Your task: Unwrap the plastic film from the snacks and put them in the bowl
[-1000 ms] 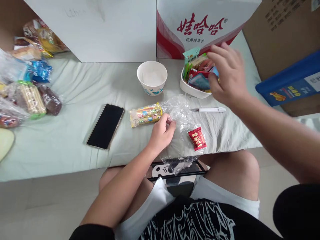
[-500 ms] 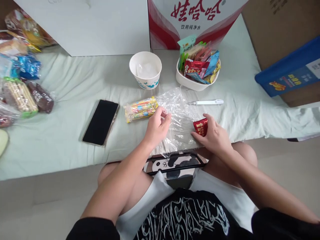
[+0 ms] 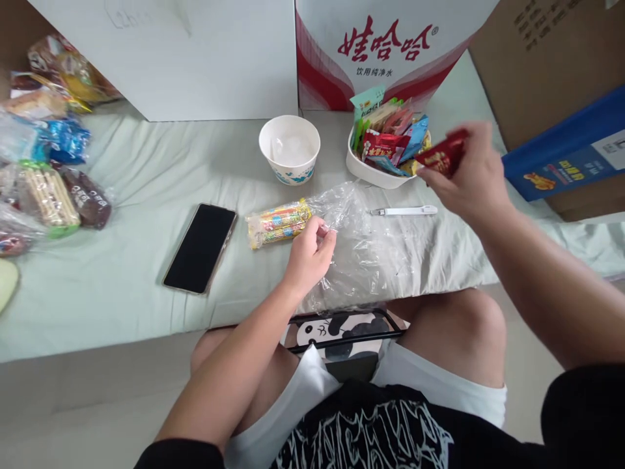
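Note:
Between the fingers of my right hand is a small red snack packet, held up just right of a white tub full of colourful snack packets. My left hand pinches a clear plastic bag that lies crumpled on the light green sheet. Against the bag's left side rests a yellow pack of wrapped sticks, partly behind my left fingers. A white pen-shaped cutter lies beyond the bag on the right.
Left of the yellow pack lies a black phone. A paper bowl with clear plastic inside stands before a white carton. Bagged snacks crowd the left edge. A blue box leans against a brown carton at right.
My right hand has lifted the red packet off the bag area and carried it up and right, beside the tub. My left hand keeps its pinch on the bag. The view has shifted slightly.

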Motion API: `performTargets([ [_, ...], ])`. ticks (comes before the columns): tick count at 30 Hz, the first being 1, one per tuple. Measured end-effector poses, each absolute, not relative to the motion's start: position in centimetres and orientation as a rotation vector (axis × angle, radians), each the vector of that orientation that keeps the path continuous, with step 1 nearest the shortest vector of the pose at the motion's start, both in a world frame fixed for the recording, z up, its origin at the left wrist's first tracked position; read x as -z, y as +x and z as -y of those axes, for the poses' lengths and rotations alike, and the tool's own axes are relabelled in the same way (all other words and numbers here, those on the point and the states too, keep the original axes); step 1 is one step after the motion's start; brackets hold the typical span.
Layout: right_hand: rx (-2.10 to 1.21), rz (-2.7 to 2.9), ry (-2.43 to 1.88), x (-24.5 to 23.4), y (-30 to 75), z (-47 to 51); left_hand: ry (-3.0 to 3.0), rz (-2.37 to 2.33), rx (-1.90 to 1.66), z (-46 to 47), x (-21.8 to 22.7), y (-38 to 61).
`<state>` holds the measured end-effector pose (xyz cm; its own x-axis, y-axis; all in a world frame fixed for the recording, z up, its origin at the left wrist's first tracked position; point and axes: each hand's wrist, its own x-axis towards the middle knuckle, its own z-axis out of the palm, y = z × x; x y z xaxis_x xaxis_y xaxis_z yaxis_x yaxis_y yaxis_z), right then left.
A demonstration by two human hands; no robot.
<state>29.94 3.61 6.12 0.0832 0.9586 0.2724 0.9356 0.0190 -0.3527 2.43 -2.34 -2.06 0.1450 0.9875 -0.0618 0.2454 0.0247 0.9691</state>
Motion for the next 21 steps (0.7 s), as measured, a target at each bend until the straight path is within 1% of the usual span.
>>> performTargets([
  [4, -0.138, 2.214, -1.853, -6.6, 28.6, -9.8, 1.458, -1.313, -0.936, 2.1, 2.1, 2.4],
  [7, -0.221, 2.402, -1.815, -6.0, 28.3, -11.9, 1.458, -1.318, -0.935, 2.1, 2.0, 2.3],
  [10, -0.14, 2.415, -1.754, -5.3, 28.7, -12.0, 1.439, -1.309, -0.923, 2.1, 1.8, 2.3],
  [16, 0.025, 2.401, -1.881, -5.0, 28.5, -10.8, 1.436, -1.287, -0.934, 2.3, 1.8, 2.3],
  [19, 0.016, 2.479, -1.891, -5.5, 26.8, -10.9, 1.434, -1.283, -0.916, 2.4, 2.0, 2.4],
  [21, -0.053, 2.495, -1.974, -6.3, 25.6, -11.4, 1.439, -1.285, -0.912, 2.4, 2.1, 2.4],
])
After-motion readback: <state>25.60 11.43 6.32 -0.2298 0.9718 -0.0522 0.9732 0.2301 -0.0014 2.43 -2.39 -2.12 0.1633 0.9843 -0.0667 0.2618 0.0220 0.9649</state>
